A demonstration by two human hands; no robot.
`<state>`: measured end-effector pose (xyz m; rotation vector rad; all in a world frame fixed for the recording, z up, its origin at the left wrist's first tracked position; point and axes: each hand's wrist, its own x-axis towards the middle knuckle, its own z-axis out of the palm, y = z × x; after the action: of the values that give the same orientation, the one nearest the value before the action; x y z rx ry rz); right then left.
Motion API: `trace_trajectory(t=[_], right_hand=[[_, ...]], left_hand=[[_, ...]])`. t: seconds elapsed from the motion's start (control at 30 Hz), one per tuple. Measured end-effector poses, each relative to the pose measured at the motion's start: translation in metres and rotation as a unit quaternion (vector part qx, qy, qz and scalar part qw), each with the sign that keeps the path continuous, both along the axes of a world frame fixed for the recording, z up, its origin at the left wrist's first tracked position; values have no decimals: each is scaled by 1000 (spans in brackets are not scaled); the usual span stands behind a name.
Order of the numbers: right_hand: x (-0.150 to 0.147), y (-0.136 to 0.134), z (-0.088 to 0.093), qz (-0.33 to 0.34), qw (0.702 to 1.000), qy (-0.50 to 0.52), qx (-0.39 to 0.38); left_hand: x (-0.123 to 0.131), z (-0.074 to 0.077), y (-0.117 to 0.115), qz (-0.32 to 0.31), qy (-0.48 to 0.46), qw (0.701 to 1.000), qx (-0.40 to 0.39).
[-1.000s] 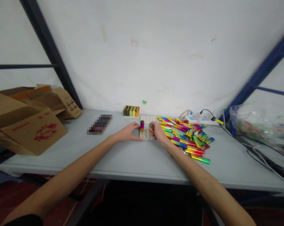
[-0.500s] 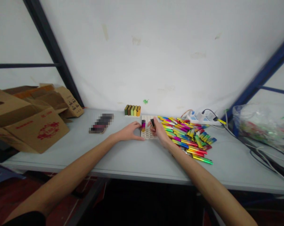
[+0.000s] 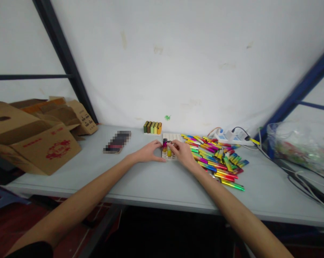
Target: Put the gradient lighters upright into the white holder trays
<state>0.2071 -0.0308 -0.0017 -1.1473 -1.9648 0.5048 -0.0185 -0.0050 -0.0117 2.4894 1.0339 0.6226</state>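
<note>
A white tray (image 3: 174,137) with rows of round holes lies on the grey table. At its left side stands a purple-and-yellow lighter (image 3: 165,146), upright. Beside that one is a yellow lighter (image 3: 169,152), also upright, its dark top pinched between the thumb and fingers of my right hand (image 3: 182,150). My left hand (image 3: 149,151) rests against the tray's left edge, thumb at the near corner and fingers farther back, spread in a C shape. A pile of shiny multicoloured lighters (image 3: 210,154) lies just right of the tray, partly behind my right hand.
A small block of upright lighters (image 3: 152,128) stands near the wall. Left are a pixelated dark object (image 3: 117,142) and opened cardboard boxes (image 3: 47,143). A power strip (image 3: 230,136) with cables sits at the back right, near a clear plastic bag (image 3: 298,139).
My right hand has brought a lighter from over the tray down beside the purple one, turning it upright. My left hand keeps its place. The whole view has shifted slightly.
</note>
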Motion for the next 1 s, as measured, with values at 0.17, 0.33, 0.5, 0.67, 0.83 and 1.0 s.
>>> trace_trajectory(t=[0.17,0.33,0.5,0.67,0.83,1.0], right_hand=[[-1,1,0,5,1000,-1,-3],[-7,3,6,-11,985,-171,37],[-13,-6,13,-25,953,-295,60],[-1,-6,16,9,948,-313,65],[47,8,35,-119,948,-285,80],[123,15,57,-191,930,-315,-11]], left_hand=[[0,-2,1,2,5,1000,3],[-1,-6,5,3,15,1000,13],[-2,-5,4,-4,10,1000,17],[-3,-2,3,0,23,1000,17],[-2,1,2,12,25,1000,2],[-1,2,4,8,21,1000,3]])
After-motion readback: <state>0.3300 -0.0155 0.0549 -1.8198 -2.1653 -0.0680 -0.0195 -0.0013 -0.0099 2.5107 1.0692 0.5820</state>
